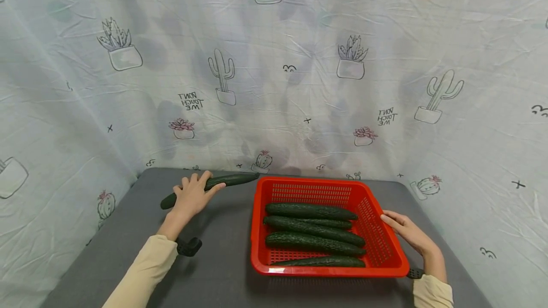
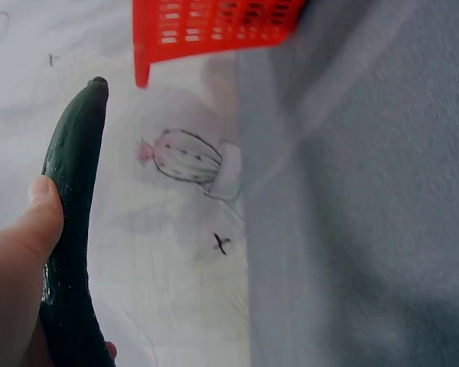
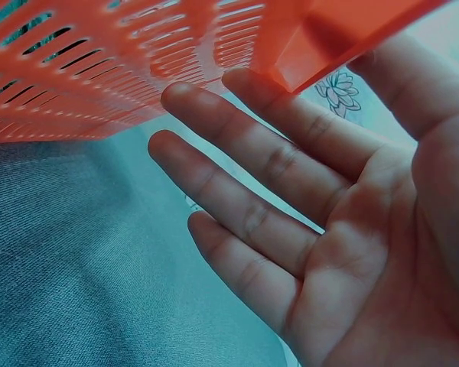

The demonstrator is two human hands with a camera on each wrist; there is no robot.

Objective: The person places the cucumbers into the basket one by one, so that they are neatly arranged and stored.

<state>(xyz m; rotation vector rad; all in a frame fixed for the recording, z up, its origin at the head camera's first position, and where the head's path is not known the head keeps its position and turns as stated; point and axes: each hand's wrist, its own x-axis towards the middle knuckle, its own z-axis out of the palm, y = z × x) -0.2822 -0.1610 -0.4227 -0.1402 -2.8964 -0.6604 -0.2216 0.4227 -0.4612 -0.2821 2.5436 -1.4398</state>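
My left hand [image 1: 191, 197] grips a long dark green cucumber [image 1: 233, 179] over the left of the table, its narrow end pointing right toward the basket. In the left wrist view the thumb [image 2: 42, 210] lies along the cucumber [image 2: 75, 164]; its lower end runs out of frame. A red slotted plastic basket [image 1: 317, 272] holds several cucumbers [image 1: 314, 242] lying side by side. At its right rim, my right hand [image 1: 406, 229] hooks its thumb over the edge. Beneath that rim in the right wrist view, the fingers [image 3: 252, 157] stretch out, the upper fingertips right at the wall.
Grey cloth covers the table [image 1: 222, 270]. A pale curtain [image 1: 274, 84] printed with potted cacti surrounds the back and both sides. Dark camera mounts sit on the left wrist [image 1: 188, 246] and right wrist [image 1: 415, 273].
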